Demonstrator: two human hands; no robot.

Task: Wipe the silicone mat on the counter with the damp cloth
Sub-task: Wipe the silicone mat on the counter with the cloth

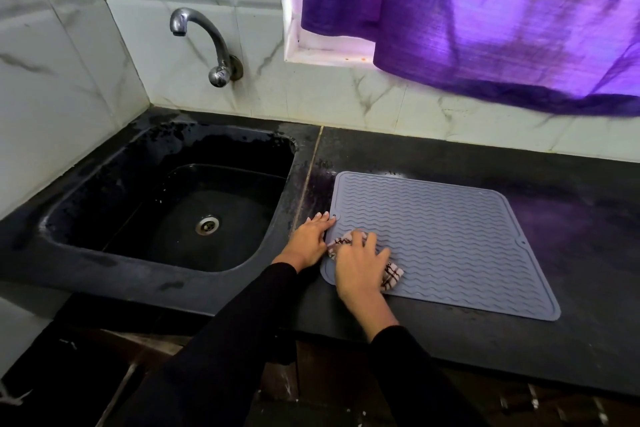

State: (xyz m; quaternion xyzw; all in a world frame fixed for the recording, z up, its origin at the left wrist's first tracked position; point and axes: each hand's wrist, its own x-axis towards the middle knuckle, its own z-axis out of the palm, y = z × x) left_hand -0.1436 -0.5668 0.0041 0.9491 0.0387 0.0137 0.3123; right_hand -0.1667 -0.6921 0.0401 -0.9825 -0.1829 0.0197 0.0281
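Silicone mat (pixel 446 243), grey and wave-ribbed, lies flat on the dark surface (pixel 485 350) at 3 o'clock of the black sink (pixel 166 204). Right hand (pixel 360 267) presses the bunched checked cloth (pixel 391 276) onto the mat's 8 o'clock corner, fingers curled over it. Left hand (pixel 310 241) lies flat, fingers together, touching the mat's 9 o'clock edge.

The grey wavy silicone mat (pixel 446 246) lies flat on the black stone counter (pixel 485 350). Most of the mat is bare. Two hands and a bunched checked cloth (pixel 391 276) crowd its near left corner. Right of the mat and behind it the counter is open. Left of it drops the deep black sink (pixel 166 198).
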